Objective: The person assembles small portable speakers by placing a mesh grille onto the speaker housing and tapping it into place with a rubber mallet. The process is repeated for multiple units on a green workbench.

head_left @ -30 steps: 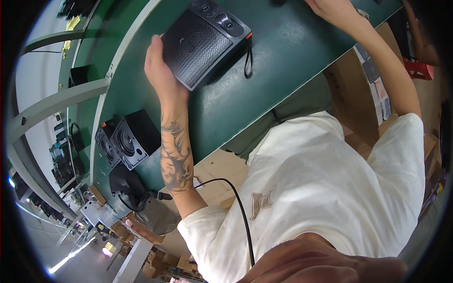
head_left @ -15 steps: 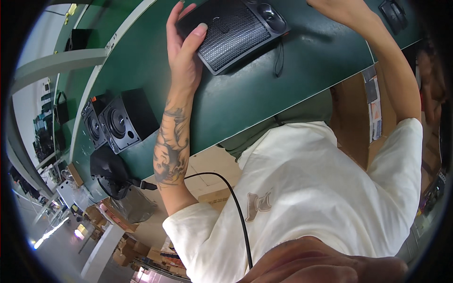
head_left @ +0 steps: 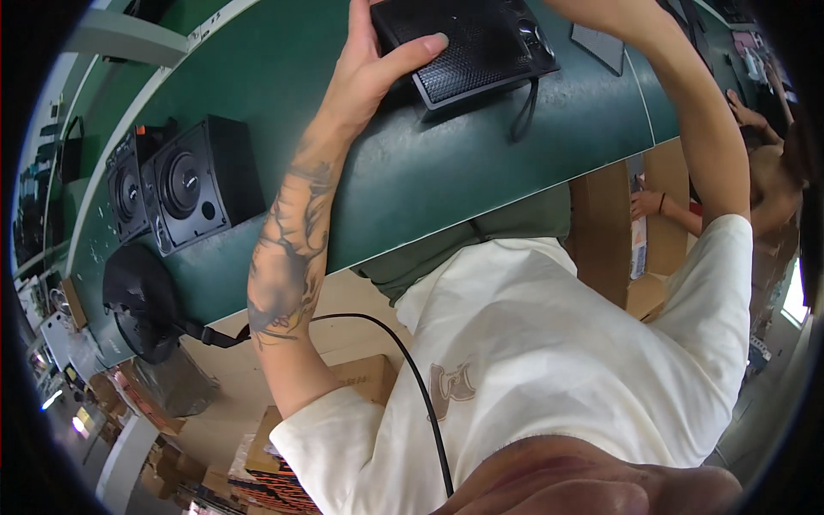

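The left hand [head_left: 373,73] fingers clasp the radio's [head_left: 468,43] left end on the bench [head_left: 446,172]; right hand's grip unseen.

Radio [head_left: 468,43] on table [head_left: 446,163], two speakers [head_left: 184,184] far left.

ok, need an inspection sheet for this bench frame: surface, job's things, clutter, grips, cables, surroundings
Surface: green bench top, bare between the items.
Job's things: black radio-like unit with grille lying flat at the far edge, a black wrist strap hanging off it.
Clutter: two black speaker boxes side by side at the left; a black round item at the near edge; a grey flat plate right of the unit.
Grips: left hand grips the unit's left end, thumb on the grille; right hand out of frame, forearm reaching up.
Cables: black cable running across the cream shirt.
Surroundings: cardboard boxes under the bench; another person's hand at right.
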Motion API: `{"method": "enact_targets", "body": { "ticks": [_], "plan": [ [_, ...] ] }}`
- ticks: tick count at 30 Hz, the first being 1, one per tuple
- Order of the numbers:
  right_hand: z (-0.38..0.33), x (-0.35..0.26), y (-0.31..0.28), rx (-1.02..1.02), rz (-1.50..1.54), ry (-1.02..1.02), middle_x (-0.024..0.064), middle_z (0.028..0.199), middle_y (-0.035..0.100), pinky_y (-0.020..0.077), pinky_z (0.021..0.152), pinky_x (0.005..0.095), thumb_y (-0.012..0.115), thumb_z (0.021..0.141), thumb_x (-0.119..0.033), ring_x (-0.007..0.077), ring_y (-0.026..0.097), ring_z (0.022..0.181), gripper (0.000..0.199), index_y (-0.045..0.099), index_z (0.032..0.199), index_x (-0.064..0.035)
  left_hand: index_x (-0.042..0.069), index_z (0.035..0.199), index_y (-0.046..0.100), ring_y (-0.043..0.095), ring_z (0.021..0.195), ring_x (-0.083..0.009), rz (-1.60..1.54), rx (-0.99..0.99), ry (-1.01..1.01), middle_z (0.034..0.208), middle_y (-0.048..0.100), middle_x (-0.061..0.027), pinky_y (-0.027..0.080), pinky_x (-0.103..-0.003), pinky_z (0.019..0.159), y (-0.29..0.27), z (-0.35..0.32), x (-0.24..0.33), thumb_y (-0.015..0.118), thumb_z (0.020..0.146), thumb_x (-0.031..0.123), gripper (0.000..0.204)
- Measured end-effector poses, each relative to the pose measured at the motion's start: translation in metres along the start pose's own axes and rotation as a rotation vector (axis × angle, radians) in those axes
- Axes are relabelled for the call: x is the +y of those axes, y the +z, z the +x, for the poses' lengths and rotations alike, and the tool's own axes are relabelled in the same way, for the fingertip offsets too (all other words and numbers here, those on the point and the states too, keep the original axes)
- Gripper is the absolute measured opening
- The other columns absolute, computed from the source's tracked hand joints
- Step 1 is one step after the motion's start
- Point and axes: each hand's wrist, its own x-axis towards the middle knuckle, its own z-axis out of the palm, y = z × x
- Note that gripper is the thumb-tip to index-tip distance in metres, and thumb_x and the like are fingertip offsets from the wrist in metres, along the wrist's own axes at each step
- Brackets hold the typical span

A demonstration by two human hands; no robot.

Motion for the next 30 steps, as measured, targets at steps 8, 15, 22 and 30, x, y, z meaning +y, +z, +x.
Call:
{"method": "enact_targets", "body": {
  "ticks": [8,15,22,30],
  "plan": [
    [0.004,-0.019,-0.003,0.063,-0.004,-0.129,0.0291,0.084,0.067,0.0508,0.073,0.0504,0.055,0.103,-0.018,0.0489,0.065,0.082,0.026,0.067,0.097,0.0053,0.004,0.151,0.034,0.056,0.121,-0.0188,-0.177,-0.066,-0.226,0.133,0.054,-0.0115,0.046,-0.033,0.105,0.015,0.000,0.034,0.076,0.093,0.014,0.072],
    [0.009,-0.022,0.005,-0.088,-0.032,-0.049,0.0297,0.087,0.068,0.0505,0.072,0.0507,0.054,0.104,-0.018,0.0500,0.064,0.084,0.026,0.067,0.098,0.0037,0.002,0.149,0.037,0.056,0.120,-0.0184,-0.149,-0.055,-0.169,0.131,0.055,-0.0104,0.047,-0.031,0.103,0.011,0.001,0.024,0.077,0.094,0.018,0.070],
    [-0.010,-0.052,-0.031,0.010,-0.044,0.136,0.0119,0.066,0.059,0.0483,0.062,0.0364,0.051,0.107,-0.018,0.0226,0.060,0.060,0.027,0.064,0.094,0.0027,-0.001,0.150,0.046,0.052,0.130,-0.0181,-0.556,0.026,-0.203,0.138,0.059,-0.0095,0.043,-0.032,0.109,-0.002,0.009,0.007,0.061,0.105,0.022,0.053],
    [-0.041,-0.026,0.010,-0.222,0.042,-0.134,0.0261,0.086,0.067,0.0524,0.067,0.0446,0.060,0.102,-0.013,0.0434,0.067,0.077,0.022,0.064,0.117,0.0027,0.000,0.135,0.059,0.063,0.114,-0.0131,-0.355,0.015,-0.175,0.124,0.068,-0.0059,0.047,-0.027,0.100,0.002,0.002,0.008,0.056,0.106,0.018,0.035]
  ]
}}
